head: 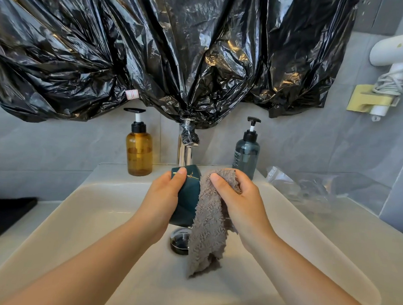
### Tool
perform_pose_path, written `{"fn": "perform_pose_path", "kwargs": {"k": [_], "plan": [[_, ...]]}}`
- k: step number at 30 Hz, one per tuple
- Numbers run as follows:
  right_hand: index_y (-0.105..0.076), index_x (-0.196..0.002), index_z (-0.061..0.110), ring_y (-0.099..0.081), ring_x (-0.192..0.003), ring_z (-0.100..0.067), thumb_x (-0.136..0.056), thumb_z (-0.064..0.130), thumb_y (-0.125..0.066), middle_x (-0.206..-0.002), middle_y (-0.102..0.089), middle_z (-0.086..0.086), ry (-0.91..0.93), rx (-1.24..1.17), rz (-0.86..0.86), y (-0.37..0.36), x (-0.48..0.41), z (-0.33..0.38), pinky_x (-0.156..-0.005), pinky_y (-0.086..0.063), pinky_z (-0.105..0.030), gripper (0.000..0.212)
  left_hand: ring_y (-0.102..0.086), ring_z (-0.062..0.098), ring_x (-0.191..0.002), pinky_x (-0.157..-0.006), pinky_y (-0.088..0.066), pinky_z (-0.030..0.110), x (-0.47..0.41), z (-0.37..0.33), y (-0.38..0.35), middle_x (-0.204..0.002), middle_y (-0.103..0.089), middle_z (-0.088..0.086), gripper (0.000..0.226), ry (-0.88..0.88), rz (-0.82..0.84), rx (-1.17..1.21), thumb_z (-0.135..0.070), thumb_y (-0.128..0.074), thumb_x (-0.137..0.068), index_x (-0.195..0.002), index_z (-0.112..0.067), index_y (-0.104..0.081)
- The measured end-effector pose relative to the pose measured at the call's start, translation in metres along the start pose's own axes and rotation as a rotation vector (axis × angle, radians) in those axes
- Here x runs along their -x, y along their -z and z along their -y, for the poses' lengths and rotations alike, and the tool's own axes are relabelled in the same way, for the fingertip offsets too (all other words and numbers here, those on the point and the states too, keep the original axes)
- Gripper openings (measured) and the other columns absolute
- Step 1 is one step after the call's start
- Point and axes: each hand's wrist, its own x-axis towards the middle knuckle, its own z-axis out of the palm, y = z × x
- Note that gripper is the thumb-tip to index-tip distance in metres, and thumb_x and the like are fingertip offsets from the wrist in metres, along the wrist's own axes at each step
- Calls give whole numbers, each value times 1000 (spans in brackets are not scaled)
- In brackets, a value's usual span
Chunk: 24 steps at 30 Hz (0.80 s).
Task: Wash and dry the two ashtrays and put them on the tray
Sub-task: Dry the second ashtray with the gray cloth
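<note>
My left hand (162, 197) grips a dark green ashtray (188, 198) with a thin gold line, held on its side above the white sink (74, 215). My right hand (237, 199) clutches a grey fluffy cloth (209, 223) and presses it against the ashtray's open side. The cloth's loose end hangs down into the basin. Only one ashtray is in view. A black tray-like edge (5, 213) shows at the far left on the counter.
A chrome tap (187, 144) stands behind the hands, a chrome drain plug (178, 241) below them. An amber pump bottle (139, 148) is left of the tap, a dark teal one (246, 155) right. Black plastic sheeting (178, 45) covers the mirror. Clear wrappers (300, 184) lie right; a white hairdryer (395, 53) hangs on the wall.
</note>
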Motion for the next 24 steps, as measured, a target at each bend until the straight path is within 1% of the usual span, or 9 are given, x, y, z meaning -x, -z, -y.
{"fn": "perform_pose_path", "kwargs": {"k": [2,4,6,10,14,16,19,22,24], "plan": [[-66,-90,30,-68,-83,-3,-88,37,-66,-85,-71,14,7,34,59,0,1,0,-79,-58,-33,7,-66,28,-92,-84,-55,47,1,0,0,-96,-69,10,26,-15,-7,15,-41,-46,-98,-93,-20,-60],[-65,-91,31,-66,-82,3,-87,37,-66,-82,-69,19,8,102,144,0,4,0,-74,-56,-24,8,-65,27,-90,-73,-55,42,1,-1,3,-95,-67,9,23,-11,-33,86,-40,-46,-98,-94,-21,-58],[-64,-93,32,-64,-84,3,-87,39,-66,-82,-67,20,-25,192,223,1,9,-3,-71,-54,-18,9,-64,26,-91,-67,-53,38,-1,-6,6,-97,-65,8,19,1,-68,184,-40,-47,-98,-97,-23,-55],[-64,-98,23,-64,-89,-5,-89,34,-66,-91,-68,9,-113,293,266,2,12,-12,-75,-54,-22,15,-63,19,-83,-64,-50,35,2,-17,10,-90,-65,3,17,21,-75,390,-36,-50,-97,-96,-20,-55],[-65,-102,21,-64,-93,-9,-90,33,-64,-97,-68,5,-184,272,230,8,7,-15,-80,-54,-25,17,-63,23,-87,-74,-52,39,5,-20,12,-96,-66,5,17,64,-29,450,-34,-51,-97,-97,-18,-57],[-65,-101,20,-64,-93,-11,-90,31,-64,-96,-68,4,-193,262,180,12,4,-15,-79,-55,-26,16,-63,23,-83,-73,-52,40,6,-20,11,-91,-67,5,16,86,-2,450,-33,-51,-97,-94,-18,-56],[-68,-99,20,-65,-90,-11,-89,28,-66,-93,-69,3,-149,255,107,15,2,-15,-79,-57,-31,13,-63,22,-76,-71,-52,39,10,-21,11,-81,-66,5,17,102,51,400,-31,-52,-96,-89,-17,-56],[-68,-97,20,-64,-86,-7,-89,28,-66,-89,-68,8,-55,255,36,17,3,-11,-72,-55,-25,11,-63,23,-71,-69,-51,36,12,-20,12,-69,-69,5,21,126,95,329,-31,-52,-96,-84,-16,-60],[-65,-99,23,-62,-86,-4,-88,31,-68,-90,-66,12,-15,212,-73,19,1,-7,-72,-55,-24,15,-63,24,-70,-67,-50,35,13,-18,11,-65,-70,4,24,134,107,270,-32,-51,-96,-83,-16,-61]]}}
